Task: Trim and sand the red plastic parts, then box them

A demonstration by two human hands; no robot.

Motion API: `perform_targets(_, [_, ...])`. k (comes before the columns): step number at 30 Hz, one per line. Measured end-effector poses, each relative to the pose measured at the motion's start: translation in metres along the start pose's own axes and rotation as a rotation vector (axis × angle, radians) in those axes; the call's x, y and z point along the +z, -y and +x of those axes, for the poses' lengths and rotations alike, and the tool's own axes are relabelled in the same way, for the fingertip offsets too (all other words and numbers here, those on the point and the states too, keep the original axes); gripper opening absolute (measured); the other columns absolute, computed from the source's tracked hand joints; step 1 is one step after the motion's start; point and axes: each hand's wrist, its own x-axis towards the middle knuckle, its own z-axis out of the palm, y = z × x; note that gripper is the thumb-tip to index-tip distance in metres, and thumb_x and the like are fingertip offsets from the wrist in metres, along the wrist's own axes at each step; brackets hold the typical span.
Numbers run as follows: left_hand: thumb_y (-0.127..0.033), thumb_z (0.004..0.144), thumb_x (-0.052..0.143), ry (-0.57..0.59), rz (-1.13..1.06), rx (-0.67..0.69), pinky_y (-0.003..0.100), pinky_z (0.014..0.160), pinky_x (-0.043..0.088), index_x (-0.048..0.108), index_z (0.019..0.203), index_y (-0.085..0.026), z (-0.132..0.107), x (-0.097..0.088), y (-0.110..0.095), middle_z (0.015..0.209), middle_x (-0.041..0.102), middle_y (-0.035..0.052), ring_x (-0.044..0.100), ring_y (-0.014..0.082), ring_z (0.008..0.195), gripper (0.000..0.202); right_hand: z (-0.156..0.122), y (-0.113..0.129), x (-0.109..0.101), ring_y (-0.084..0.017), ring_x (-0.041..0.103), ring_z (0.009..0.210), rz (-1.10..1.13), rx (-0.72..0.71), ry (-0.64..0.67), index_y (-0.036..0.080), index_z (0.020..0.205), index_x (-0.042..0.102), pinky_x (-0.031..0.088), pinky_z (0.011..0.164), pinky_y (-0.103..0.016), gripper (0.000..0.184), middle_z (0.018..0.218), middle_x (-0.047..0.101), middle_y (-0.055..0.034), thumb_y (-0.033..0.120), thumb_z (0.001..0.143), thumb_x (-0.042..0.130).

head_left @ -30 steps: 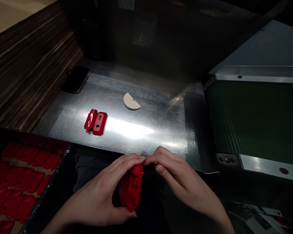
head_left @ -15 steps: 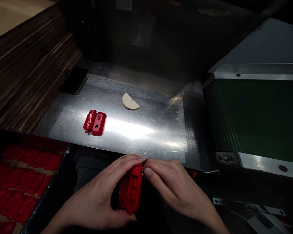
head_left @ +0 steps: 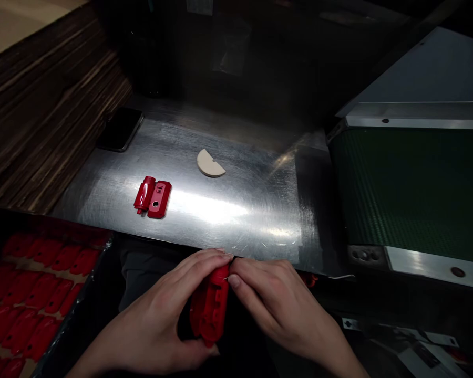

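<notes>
My left hand [head_left: 157, 310] is closed around a red plastic housing [head_left: 213, 310], thumb at its lower end and fingers over its top. The housing is held nearly upright, with its ribbed, hollow side facing right. My right hand [head_left: 279, 304] pinches a thin tool, mostly hidden by the fingers; its narrow bright tip [head_left: 226, 278] meets the upper right edge of the housing. On the metal table [head_left: 252, 157] beyond lie a shiny dark red part [head_left: 160, 199], made of a rounded piece beside a flat one with a round hole, and a cream half-disc [head_left: 209, 164].
A phone [head_left: 120, 129] lies at the table's left, beside stacked cardboard [head_left: 51, 100]. At lower left, a lined box [head_left: 82, 294] holds rows of red parts. A green conveyor belt [head_left: 413, 194] with metal side rails runs along the right.
My right hand and the tool tip have shifted slightly left, closer over the housing's edge. The left hand keeps its hold, and the housing has barely moved.
</notes>
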Motion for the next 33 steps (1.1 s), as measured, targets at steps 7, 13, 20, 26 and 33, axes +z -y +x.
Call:
perform_targets(7, [-0.013,0.083,0.083,-0.002,0.054,-0.01,0.045,0.133,0.035,0.008,0.169,-0.049,-0.001,-0.001,-0.002,0.178,0.034,0.0004,0.035,0.0281,0.163,0.12,0.002,0.0,0.0,-0.013,0.057,0.069,-0.017,-0.001,0.011,0.023,0.098,0.058,0.034,0.065,-0.031,0.027,0.087,0.065,0.0044,0.03,0.117,0.04])
perform_targets(13, [-0.014,0.082,0.083,-0.021,0.09,0.051,0.042,0.131,0.039,0.012,0.171,-0.045,-0.004,-0.003,0.001,0.176,0.037,0.0011,0.039,0.0262,0.161,0.118,0.0,-0.001,0.002,-0.014,0.061,0.071,-0.066,-0.003,0.026,0.023,0.102,0.059,0.033,0.065,-0.032,0.026,0.09,0.068,0.0038,0.03,0.117,0.039])
perform_targets(20, [-0.014,0.082,0.082,-0.018,0.139,0.075,0.041,0.13,0.041,0.013,0.172,-0.04,0.0,0.0,0.001,0.176,0.037,0.0035,0.039,0.0264,0.161,0.117,-0.003,-0.002,0.002,-0.017,0.068,0.08,-0.082,0.004,0.074,0.023,0.107,0.061,0.038,0.069,-0.032,0.029,0.096,0.071,0.0016,0.032,0.118,0.037])
perform_targets(26, [-0.015,0.082,0.082,-0.024,0.164,0.09,0.042,0.129,0.042,0.014,0.172,-0.039,-0.001,0.001,-0.001,0.175,0.039,0.0048,0.041,0.0268,0.16,0.115,-0.004,-0.001,0.0,-0.018,0.068,0.077,-0.116,0.003,0.086,0.022,0.103,0.061,0.037,0.067,-0.034,0.032,0.094,0.071,0.0005,0.033,0.118,0.036])
perform_targets(33, [-0.014,0.08,0.083,-0.037,0.165,0.115,0.038,0.129,0.041,0.013,0.172,-0.039,0.0,0.002,-0.001,0.175,0.039,0.0038,0.041,0.0251,0.16,0.119,-0.008,0.0,0.0,-0.018,0.067,0.075,-0.137,-0.013,0.068,0.022,0.104,0.06,0.035,0.066,-0.035,0.03,0.095,0.072,0.001,0.032,0.118,0.036])
